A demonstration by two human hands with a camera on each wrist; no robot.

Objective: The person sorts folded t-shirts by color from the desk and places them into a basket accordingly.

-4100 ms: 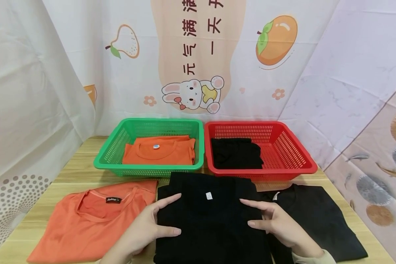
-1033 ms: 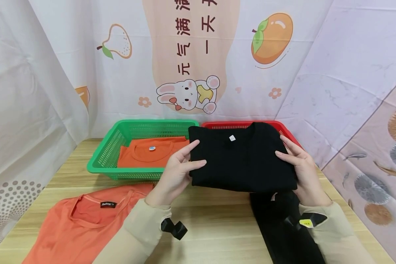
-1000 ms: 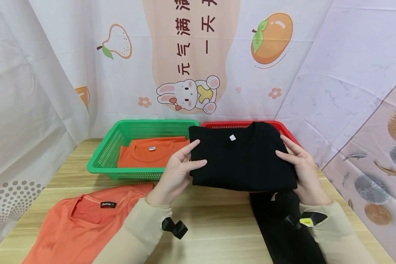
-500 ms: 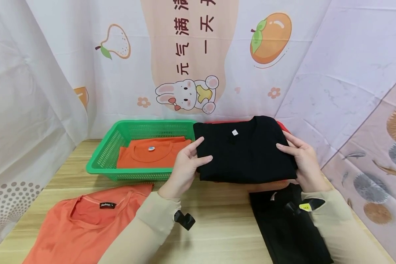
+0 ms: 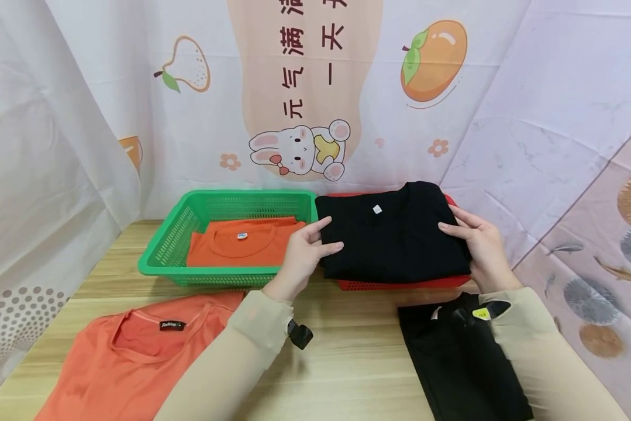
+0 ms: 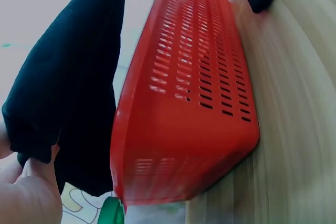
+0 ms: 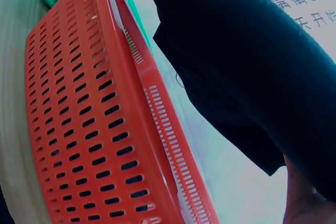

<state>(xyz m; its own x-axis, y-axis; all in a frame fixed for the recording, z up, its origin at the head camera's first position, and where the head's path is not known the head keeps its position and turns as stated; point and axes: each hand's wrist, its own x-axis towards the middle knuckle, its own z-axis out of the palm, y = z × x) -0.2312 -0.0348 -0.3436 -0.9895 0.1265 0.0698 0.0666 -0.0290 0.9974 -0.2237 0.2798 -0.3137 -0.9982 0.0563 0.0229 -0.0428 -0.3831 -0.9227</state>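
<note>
A folded black T-shirt (image 5: 389,240) with a small white neck tag is held up between both hands, above the red basket (image 5: 404,286). My left hand (image 5: 304,257) grips its left edge, thumb on top, and my right hand (image 5: 480,248) grips its right edge. In the left wrist view the black T-shirt (image 6: 73,66) hangs clear of the red basket's rim, pinched by the left hand (image 6: 34,190). The right wrist view shows the cloth (image 7: 236,61) over the basket wall (image 7: 89,108). Most of the red basket's inside is hidden by the shirt.
Beside the red basket stands a green basket (image 5: 159,263) with a folded orange T-shirt (image 5: 241,245) inside. On the wooden table (image 5: 341,362), another orange T-shirt (image 5: 136,356) lies at front left. A folded black T-shirt (image 5: 447,356) lies at front right, partly under the right forearm.
Both hands lifted the folded black T-shirt from the table's front middle and carried it forward and right, over the red basket. In the last second it moved slightly farther back.
</note>
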